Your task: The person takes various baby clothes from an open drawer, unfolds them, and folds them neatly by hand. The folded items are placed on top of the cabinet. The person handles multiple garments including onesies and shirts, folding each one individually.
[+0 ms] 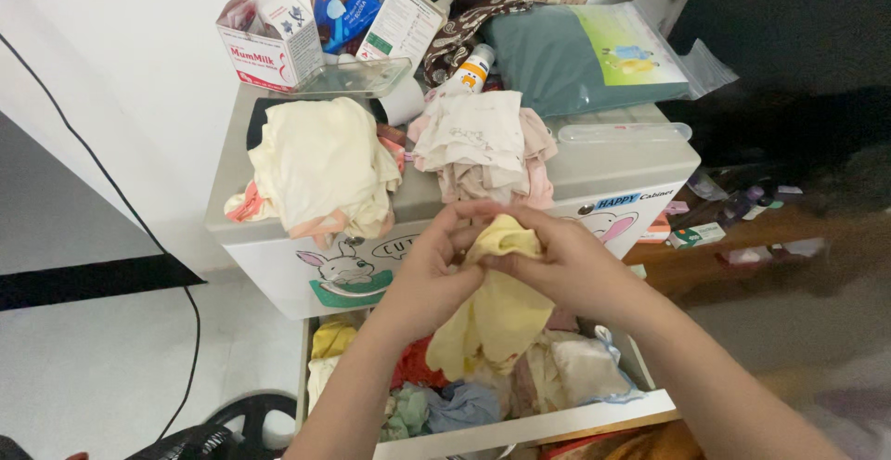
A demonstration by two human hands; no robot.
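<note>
Small pale-yellow cloth garment (497, 307), pinched at its top by left hand (429, 270) and right hand (566, 265) over open drawer of jumbled clothes (520, 381); two folded piles (320, 168) already atop white cabinet (613, 168); drawer remains full.

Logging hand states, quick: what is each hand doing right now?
Left hand: closed on the yellow cloth.
Right hand: closed on the same yellow cloth, at its top.

Your left hand (429, 270) and right hand (566, 265) pinch a yellow cloth (497, 311) above the open drawer (557, 420).
</note>
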